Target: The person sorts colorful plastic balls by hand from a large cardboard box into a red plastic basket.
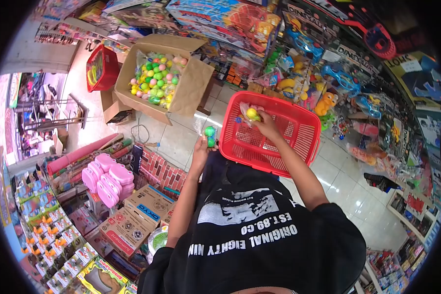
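Note:
My left hand [199,151] is closed around a clear plastic bag of green and blue balls [210,136], just left of a red plastic basket [312,147]. Inside the basket's outline, near its far left corner, my right hand [266,125] grips a clear bag with a yellow ball [253,114] and something pinkish in it. A small blue item [238,119] shows beside that bag. Slotted walls and floor make up the basket, which sits right in front of my body.
Beyond my left hand stands an open cardboard box [190,88] full of colourful balls [158,78]. A smaller red basket [103,68] is behind it. Bagged toys [326,104] crowd the right side. Pink cases [108,179] and cartons [127,230] are stacked at left.

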{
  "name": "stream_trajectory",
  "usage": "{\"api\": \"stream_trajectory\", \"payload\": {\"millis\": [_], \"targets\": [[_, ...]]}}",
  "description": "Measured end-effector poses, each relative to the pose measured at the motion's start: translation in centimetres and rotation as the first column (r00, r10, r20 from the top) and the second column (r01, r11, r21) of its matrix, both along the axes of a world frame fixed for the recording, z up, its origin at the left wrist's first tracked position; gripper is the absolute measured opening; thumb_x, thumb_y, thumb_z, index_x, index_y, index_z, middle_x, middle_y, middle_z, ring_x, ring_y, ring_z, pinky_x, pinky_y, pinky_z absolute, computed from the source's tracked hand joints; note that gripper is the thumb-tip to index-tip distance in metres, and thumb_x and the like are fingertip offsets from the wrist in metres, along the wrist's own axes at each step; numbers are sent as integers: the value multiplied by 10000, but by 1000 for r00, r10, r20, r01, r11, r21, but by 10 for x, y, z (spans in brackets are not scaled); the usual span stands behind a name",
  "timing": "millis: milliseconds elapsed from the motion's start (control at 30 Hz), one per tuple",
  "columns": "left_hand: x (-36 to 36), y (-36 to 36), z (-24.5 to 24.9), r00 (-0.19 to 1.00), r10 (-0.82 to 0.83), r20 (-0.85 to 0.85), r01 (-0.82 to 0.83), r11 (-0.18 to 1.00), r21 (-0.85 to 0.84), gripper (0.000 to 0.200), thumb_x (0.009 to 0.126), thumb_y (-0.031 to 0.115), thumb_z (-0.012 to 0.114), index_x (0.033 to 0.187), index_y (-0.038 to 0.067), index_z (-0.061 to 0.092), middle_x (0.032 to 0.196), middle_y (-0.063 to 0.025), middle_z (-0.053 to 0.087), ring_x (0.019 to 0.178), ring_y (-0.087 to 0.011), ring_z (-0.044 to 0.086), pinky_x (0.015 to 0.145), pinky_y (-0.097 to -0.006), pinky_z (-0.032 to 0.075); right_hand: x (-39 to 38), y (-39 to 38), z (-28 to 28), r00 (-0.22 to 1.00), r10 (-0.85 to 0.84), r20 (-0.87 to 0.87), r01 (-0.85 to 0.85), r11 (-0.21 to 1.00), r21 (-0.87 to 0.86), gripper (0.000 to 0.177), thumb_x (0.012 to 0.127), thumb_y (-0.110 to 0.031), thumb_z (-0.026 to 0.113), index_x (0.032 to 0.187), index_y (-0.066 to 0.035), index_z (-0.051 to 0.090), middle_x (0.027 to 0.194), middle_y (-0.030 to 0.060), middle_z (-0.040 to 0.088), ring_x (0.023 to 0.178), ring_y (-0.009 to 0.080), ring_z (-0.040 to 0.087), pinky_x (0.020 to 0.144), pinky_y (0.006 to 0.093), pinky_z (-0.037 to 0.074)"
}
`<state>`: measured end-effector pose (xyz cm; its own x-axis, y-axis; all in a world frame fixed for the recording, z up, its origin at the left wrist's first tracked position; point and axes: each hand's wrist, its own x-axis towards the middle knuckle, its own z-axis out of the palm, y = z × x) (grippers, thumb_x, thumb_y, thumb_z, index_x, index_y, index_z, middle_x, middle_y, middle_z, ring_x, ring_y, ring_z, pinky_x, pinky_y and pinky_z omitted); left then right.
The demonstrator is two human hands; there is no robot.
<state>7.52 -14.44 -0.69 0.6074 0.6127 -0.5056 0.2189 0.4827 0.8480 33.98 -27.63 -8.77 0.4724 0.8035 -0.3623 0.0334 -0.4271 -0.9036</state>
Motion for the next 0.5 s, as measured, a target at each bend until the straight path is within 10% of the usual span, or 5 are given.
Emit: {"api": "stream_trajectory", "payload": {"millis": [133, 233, 400, 500], "targets": [[-11, 21, 5, 998, 42, 51, -41, 999, -15, 439, 1059, 395, 350, 1160, 6, 527, 960, -110, 615, 805, -170, 622, 761, -300, 504, -20, 2, 46, 962, -33, -272, 105, 962, 254, 561, 831, -179, 713, 1315, 2, 495, 1175, 84, 589, 1102, 189, 559, 963, 316, 427], [-13, 37, 26, 993, 102, 65, -98, 993, -61, 417, 1026, 406, 468, 1147, 13, 535, 880, -60, 618, 760, -116, 604, 699, -250, 480, -42, 24, 84, 985, -39, -169, 87, 954, 286, 604, 860, -260, 727, 1338, 5, 469, 1187, 72, 574, 1130, 190, 537, 976, 321, 416], [-33, 87, 29, 994, 6, -111, 24, 964, 264, 254, 964, 233, 621, 1089, 18, 571, 830, -36, 602, 726, -110, 581, 686, -266, 466, -77, 77, 90, 978, -41, -202, 75, 984, 163, 568, 877, -301, 724, 1291, 8, 488, 1143, 96, 595, 1080, 208, 563, 939, 329, 440], [-49, 134, 27, 989, -33, -147, 66, 972, 227, 262, 952, 209, 638, 1107, 9, 568, 899, -21, 598, 740, -96, 573, 684, -236, 459, -99, 116, 93, 956, -25, -293, 95, 969, 228, 475, 916, -240, 686, 1269, -2, 475, 948, 34, 608, 773, 96, 601, 673, 257, 506]]}}
